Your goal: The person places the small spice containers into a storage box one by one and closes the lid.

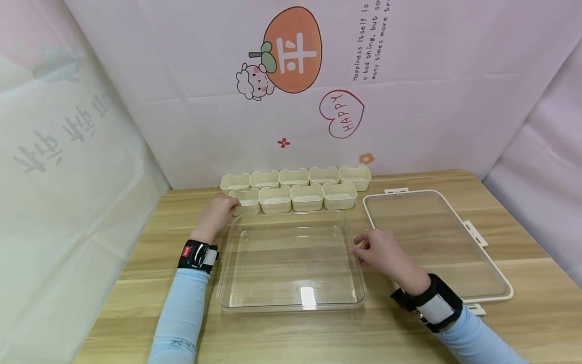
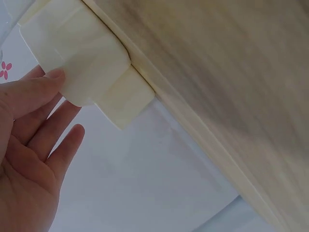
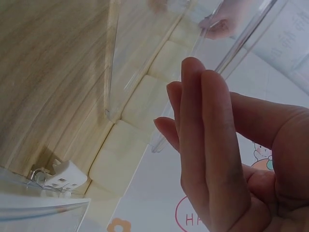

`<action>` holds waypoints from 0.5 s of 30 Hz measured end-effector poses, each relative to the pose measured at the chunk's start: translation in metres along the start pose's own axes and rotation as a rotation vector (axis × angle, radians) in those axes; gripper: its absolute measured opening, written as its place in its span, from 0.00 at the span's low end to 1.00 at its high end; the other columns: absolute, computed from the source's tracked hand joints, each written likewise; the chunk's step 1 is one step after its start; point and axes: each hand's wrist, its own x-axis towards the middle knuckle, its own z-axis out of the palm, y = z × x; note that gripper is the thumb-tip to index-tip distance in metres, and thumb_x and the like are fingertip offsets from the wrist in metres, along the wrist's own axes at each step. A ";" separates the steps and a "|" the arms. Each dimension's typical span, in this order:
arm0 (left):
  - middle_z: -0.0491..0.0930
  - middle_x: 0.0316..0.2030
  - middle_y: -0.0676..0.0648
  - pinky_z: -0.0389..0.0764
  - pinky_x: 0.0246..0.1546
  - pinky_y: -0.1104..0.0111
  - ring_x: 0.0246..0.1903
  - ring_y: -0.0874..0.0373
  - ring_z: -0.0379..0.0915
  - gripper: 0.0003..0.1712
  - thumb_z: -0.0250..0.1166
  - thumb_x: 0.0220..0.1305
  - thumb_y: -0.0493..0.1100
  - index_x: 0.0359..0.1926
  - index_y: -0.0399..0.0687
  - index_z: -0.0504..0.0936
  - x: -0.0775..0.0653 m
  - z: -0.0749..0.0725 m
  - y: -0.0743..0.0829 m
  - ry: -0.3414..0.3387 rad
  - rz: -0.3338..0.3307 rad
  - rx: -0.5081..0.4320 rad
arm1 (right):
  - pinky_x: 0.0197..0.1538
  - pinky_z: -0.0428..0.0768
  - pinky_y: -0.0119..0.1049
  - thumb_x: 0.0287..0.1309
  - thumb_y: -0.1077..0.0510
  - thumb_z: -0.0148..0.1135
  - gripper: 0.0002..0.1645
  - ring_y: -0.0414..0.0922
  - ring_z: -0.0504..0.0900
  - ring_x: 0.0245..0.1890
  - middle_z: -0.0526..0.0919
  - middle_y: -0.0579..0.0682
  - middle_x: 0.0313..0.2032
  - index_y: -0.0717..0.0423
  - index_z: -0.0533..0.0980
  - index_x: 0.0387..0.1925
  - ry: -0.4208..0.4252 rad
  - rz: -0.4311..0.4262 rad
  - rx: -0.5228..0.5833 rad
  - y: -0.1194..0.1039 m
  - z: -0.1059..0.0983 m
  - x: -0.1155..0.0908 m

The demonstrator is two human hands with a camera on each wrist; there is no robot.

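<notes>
My left hand [image 1: 217,215] is at the left end of the front row of cream bins, pinching the end bin [image 1: 246,200] at its left side. Up close in the left wrist view, the thumb [image 2: 46,87] lies on the bin's outer wall [image 2: 91,63], with the index finger partly hidden behind it. A clear plastic box [image 1: 291,307] sits on the table in front of the bins. Beside its right wall is my right hand [image 1: 377,248], fingertips right at the rim. In the right wrist view these fingers [image 3: 193,125] are nearly straight and hold nothing.
Behind the front row stands a second row of cream bins [image 1: 355,177], close to the printed backdrop [image 1: 204,126]. A clear lid with a white frame [image 1: 475,265] and side clips lies right of the box, partly under the right forearm. The wooden table [image 1: 318,338] extends in front.
</notes>
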 end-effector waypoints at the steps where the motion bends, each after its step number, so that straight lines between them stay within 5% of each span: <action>1: 0.83 0.35 0.43 0.78 0.40 0.59 0.36 0.48 0.77 0.09 0.58 0.64 0.33 0.39 0.40 0.84 0.000 0.000 0.000 0.002 -0.005 -0.005 | 0.21 0.76 0.30 0.55 0.60 0.65 0.11 0.44 0.83 0.18 0.83 0.48 0.19 0.66 0.79 0.34 0.001 0.000 -0.003 0.000 0.000 0.000; 15: 0.84 0.37 0.41 0.79 0.40 0.57 0.37 0.47 0.80 0.08 0.60 0.60 0.31 0.39 0.40 0.84 -0.005 -0.004 0.002 0.056 -0.017 0.011 | 0.21 0.78 0.29 0.55 0.59 0.64 0.09 0.45 0.83 0.19 0.81 0.50 0.18 0.59 0.77 0.22 -0.009 0.040 0.043 0.001 0.002 -0.002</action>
